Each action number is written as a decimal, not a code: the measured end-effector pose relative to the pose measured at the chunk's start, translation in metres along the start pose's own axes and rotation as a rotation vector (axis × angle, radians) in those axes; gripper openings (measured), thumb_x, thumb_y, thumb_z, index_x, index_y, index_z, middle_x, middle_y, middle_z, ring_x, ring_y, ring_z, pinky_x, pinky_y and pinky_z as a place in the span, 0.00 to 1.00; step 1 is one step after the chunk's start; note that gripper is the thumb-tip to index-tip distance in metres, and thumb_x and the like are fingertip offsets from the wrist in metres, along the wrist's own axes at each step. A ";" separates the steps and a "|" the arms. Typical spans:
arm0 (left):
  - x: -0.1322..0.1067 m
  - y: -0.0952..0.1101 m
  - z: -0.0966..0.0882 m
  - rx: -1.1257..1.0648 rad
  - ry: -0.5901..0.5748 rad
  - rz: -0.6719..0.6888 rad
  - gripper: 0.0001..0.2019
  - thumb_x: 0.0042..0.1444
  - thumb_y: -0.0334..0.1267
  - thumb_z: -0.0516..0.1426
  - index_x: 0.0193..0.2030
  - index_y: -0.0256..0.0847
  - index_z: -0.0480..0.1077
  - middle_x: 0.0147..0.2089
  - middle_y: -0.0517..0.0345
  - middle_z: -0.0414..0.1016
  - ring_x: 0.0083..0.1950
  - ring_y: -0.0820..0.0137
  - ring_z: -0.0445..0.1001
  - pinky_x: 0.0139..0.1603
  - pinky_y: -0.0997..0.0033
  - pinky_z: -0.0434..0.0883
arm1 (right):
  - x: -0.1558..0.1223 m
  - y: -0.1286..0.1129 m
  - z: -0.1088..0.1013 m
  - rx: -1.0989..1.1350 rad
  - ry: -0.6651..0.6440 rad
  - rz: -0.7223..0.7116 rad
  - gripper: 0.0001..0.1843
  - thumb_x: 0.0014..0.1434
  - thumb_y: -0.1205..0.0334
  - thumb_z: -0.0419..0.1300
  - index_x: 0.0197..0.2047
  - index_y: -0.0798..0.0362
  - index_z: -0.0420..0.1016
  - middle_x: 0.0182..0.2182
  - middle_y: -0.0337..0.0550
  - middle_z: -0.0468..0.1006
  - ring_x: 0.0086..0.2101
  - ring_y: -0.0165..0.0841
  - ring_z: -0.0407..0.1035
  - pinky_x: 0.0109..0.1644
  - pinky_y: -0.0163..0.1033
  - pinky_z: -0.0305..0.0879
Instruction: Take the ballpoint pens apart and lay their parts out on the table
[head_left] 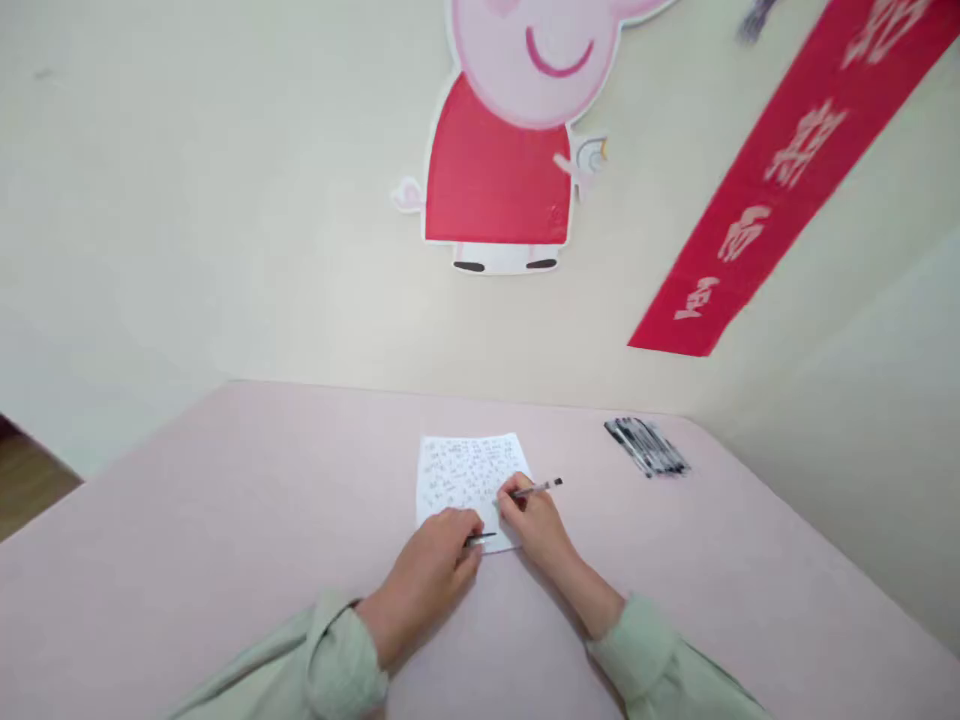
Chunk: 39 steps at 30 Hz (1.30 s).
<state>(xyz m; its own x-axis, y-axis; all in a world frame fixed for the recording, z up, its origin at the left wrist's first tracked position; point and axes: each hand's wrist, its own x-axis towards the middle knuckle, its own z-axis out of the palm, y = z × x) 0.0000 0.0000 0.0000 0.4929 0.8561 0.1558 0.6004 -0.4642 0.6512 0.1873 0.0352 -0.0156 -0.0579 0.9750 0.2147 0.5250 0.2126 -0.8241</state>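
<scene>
A white sheet of paper (457, 475) covered with rows of small dark handwriting lies on the pink table. My right hand (531, 515) is closed around a slim pen (544, 486) with a black end that points up to the right. Its fingertips rest over the sheet's right side, and they hide the pen's tip. Across the paper's lower left edge lies my left hand (439, 550), fingers curled. From between them sticks out a thin dark piece (481, 538), which looks like a pen cap; most of it is hidden.
Several black and clear pens (646, 446) lie side by side at the table's back right. The table (262, 500) meets a pale wall at its far edge. On that wall are a cartoon pig cutout (499, 170) and a red banner (750, 225) with white characters.
</scene>
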 end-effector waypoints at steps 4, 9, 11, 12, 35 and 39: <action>0.000 0.001 -0.001 0.001 0.012 0.002 0.08 0.57 0.33 0.50 0.41 0.42 0.67 0.41 0.55 0.73 0.43 0.65 0.69 0.45 0.65 0.65 | 0.000 0.000 0.002 0.011 0.002 0.010 0.08 0.56 0.61 0.52 0.26 0.51 0.64 0.21 0.34 0.66 0.25 0.30 0.62 0.31 0.34 0.57; 0.000 0.001 -0.002 0.019 0.003 0.014 0.07 0.57 0.34 0.51 0.41 0.42 0.67 0.41 0.55 0.72 0.43 0.65 0.68 0.46 0.65 0.65 | 0.000 -0.001 0.000 -0.002 0.004 0.008 0.07 0.56 0.61 0.52 0.27 0.51 0.64 0.21 0.34 0.66 0.24 0.30 0.62 0.30 0.34 0.57; 0.000 0.001 -0.002 0.025 0.000 0.015 0.07 0.57 0.33 0.51 0.41 0.42 0.66 0.41 0.55 0.72 0.43 0.65 0.69 0.46 0.65 0.65 | -0.001 -0.002 0.000 -0.005 -0.001 0.011 0.07 0.56 0.62 0.52 0.27 0.51 0.65 0.21 0.34 0.67 0.24 0.30 0.63 0.30 0.34 0.57; 0.001 0.001 -0.002 0.026 0.000 0.015 0.07 0.57 0.33 0.51 0.41 0.42 0.66 0.40 0.55 0.72 0.43 0.65 0.69 0.46 0.65 0.65 | -0.001 -0.002 0.000 -0.009 -0.001 0.012 0.07 0.56 0.62 0.52 0.27 0.51 0.65 0.20 0.34 0.67 0.24 0.30 0.63 0.30 0.34 0.57; 0.001 -0.002 0.000 0.030 0.009 0.019 0.07 0.57 0.33 0.51 0.41 0.42 0.66 0.40 0.55 0.72 0.43 0.65 0.68 0.45 0.66 0.66 | 0.000 -0.001 -0.002 -0.007 0.045 0.053 0.08 0.55 0.61 0.52 0.25 0.51 0.64 0.21 0.34 0.67 0.24 0.30 0.62 0.30 0.34 0.56; 0.001 -0.003 0.001 0.030 0.012 0.024 0.07 0.57 0.33 0.51 0.41 0.42 0.66 0.40 0.55 0.72 0.43 0.65 0.69 0.45 0.66 0.66 | 0.000 -0.003 -0.002 -0.033 0.038 0.041 0.07 0.54 0.61 0.52 0.25 0.51 0.64 0.20 0.34 0.66 0.23 0.30 0.62 0.30 0.34 0.56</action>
<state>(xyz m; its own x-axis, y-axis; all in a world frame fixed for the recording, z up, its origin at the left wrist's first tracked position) -0.0011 0.0018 -0.0022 0.4996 0.8473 0.1803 0.6075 -0.4910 0.6244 0.1880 0.0349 -0.0121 -0.0035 0.9795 0.2015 0.5538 0.1697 -0.8151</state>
